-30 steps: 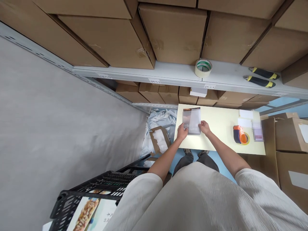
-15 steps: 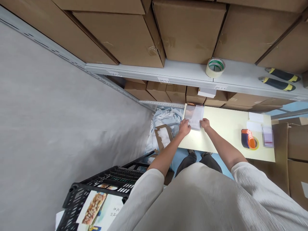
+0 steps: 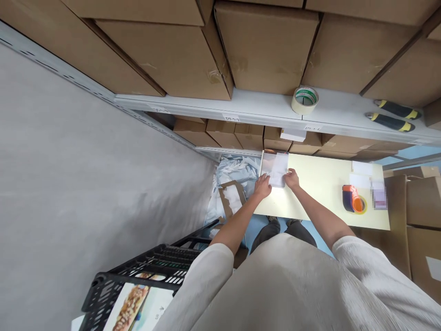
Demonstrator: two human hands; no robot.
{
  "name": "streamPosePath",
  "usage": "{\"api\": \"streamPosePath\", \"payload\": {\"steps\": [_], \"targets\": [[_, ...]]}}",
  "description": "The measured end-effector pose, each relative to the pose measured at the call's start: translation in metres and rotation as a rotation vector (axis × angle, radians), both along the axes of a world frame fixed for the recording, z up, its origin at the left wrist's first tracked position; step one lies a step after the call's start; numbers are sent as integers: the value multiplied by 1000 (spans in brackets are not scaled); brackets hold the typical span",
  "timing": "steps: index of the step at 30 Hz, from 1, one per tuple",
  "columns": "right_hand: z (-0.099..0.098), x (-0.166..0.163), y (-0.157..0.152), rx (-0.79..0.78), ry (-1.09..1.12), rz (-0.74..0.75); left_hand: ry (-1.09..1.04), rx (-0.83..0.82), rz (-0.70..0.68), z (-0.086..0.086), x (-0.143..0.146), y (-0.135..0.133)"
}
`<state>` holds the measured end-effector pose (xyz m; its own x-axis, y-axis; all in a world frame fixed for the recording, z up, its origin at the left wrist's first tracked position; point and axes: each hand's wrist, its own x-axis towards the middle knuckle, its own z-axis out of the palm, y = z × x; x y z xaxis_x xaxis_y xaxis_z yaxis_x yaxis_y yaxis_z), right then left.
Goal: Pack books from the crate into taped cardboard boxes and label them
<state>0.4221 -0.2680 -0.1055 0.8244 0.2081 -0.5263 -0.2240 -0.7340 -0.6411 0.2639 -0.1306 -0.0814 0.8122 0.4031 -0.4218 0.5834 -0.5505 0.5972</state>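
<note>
A clear plastic sleeve with a card inside lies at the far left corner of a pale yellow table. My left hand pinches its near left corner. My right hand grips its near right corner. Both hands have their fingers closed on the sleeve's lower edge.
An orange tape dispenser and white paper slips sit on the table's right side. A tape roll and two black-and-yellow tools lie on the grey shelf among cardboard boxes. A black crate with printed cards stands at lower left. Paper scraps cover the floor.
Both hands have slid the sleeve away from me and to the left, from mid-table to the table's far left corner.
</note>
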Motion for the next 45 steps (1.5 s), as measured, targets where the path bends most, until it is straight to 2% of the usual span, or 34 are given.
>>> {"api": "streamPosePath", "payload": {"steps": [4,9,16,22,26,34,39,45], "targets": [[3,-5,-9,75,38,25,33,26,-28,2,0,-1],[11,-8,-36,155,32,74,1,16,46,8,5,-8],[37,0,-72,250,0,98,-147,20,117,33,14,-22],[61,3,-87,348,-47,261,-251,59,255,53,-8,-50],[72,-4,-98,373,-59,418,-298,115,374,63,-39,-89],[86,-49,-135,398,-70,750,-334,191,627,74,-121,-198],[95,-109,-135,439,-19,935,-353,233,762,88,-190,-248],[105,-206,-125,525,31,1134,-387,280,909,103,-280,-287]]}}
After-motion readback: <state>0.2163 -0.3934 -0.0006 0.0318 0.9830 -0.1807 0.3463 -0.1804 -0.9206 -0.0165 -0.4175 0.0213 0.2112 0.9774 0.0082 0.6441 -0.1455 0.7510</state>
